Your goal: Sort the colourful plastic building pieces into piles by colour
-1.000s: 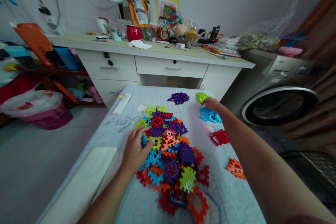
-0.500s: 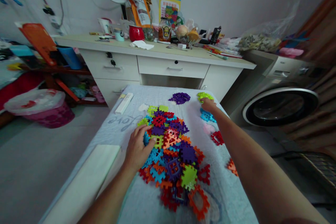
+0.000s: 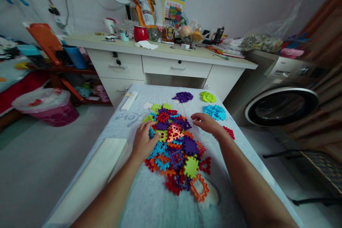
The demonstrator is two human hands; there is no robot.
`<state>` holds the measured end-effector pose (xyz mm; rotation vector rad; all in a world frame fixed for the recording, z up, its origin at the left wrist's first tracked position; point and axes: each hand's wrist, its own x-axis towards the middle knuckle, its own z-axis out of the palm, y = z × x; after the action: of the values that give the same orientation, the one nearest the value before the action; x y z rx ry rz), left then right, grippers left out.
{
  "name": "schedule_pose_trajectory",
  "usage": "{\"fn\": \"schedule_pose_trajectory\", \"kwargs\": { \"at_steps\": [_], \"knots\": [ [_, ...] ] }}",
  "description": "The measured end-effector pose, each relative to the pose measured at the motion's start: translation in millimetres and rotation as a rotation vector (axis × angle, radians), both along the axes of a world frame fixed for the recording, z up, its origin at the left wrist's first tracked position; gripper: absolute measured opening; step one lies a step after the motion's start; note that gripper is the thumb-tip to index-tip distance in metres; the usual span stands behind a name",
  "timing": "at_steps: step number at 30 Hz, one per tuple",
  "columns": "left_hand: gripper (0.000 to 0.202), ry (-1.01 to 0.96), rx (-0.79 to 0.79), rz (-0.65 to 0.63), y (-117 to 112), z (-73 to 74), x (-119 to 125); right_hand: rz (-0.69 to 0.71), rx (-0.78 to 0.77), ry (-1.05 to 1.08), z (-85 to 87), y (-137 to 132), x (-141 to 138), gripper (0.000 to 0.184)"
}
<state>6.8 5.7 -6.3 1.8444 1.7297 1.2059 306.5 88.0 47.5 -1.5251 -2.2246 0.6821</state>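
While the left hand (image 3: 143, 139), spread, touches piled pieces (image 3: 189, 146), the right hand (image 3: 207, 122) hovers — narrowly parted.

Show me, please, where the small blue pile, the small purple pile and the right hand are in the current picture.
Small blue pile (image 3: 214, 112): head view, on the middle of its pieces.
Small purple pile (image 3: 183, 97): head view, on its central pieces.
Right hand (image 3: 207, 123): head view, on the back of the hand.
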Motion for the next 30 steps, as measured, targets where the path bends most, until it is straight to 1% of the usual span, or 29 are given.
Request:
{"fn": "schedule_pose_trajectory", "kwargs": {
  "at_steps": [2,5,7,11,14,16,18,21,23,25,28,30],
  "knots": [
    [0.04,0.007,0.009,-0.002,-0.4,0.6,0.1,-0.012,0.016,-0.001,-6.5,-10.8,-8.0,0.035],
    [0.04,0.016,0.01,-0.013,-0.8,0.8,-0.3,-0.008,0.047,-0.004,-15.5,-18.7,-17.9,0.05],
    [0.04,0.019,0.009,-0.015,-0.7,0.5,-0.8,-0.005,0.066,-0.024,-19.3,-20.7,-22.3,0.052],
    [0.04,0.018,0.006,-0.011,-0.4,0.5,-1.0,-0.037,0.074,-0.024,-22.0,-22.4,-23.5,0.043],
    [0.04,0.024,-0.001,-0.009,-0.4,2.0,-0.3,-0.077,0.061,0.059,-24.0,-21.4,-18.2,0.032],
    [0.04,0.025,-0.005,-0.006,-0.3,3.1,0.3,-0.125,0.05,0.141,-27.6,-18.4,-13.6,0.021],
    [0.04,0.016,-0.004,-0.001,-0.2,3.4,0.7,-0.215,0.019,0.269,-32.7,-13.2,-10.5,0.013],
    [0.037,-0.006,0.008,0.012,0.2,2.7,1.0,-0.396,-0.071,0.548,-38.6,-1.0,-11.3,0.013],
    [0.036,-0.017,0.015,0.023,0.3,2.2,1.1,-0.48,-0.107,0.71,-38.9,9.8,-15.5,0.013],
    [0.036,-0.025,0.017,0.028,0.1,2.2,1.3,-0.506,-0.116,0.808,-36.6,22.6,-21.8,0.014],
    [0.037,-0.035,0.014,0.027,-0.6,3.1,1.7,-0.531,-0.136,0.894,-32.0,44.5,-32.7,0.016],
    [0.038,-0.038,0.014,0.027,-1.0,3.6,1.6,-0.597,-0.147,0.938,-30.5,60.0,-39.5,0.017]
  ]
}}
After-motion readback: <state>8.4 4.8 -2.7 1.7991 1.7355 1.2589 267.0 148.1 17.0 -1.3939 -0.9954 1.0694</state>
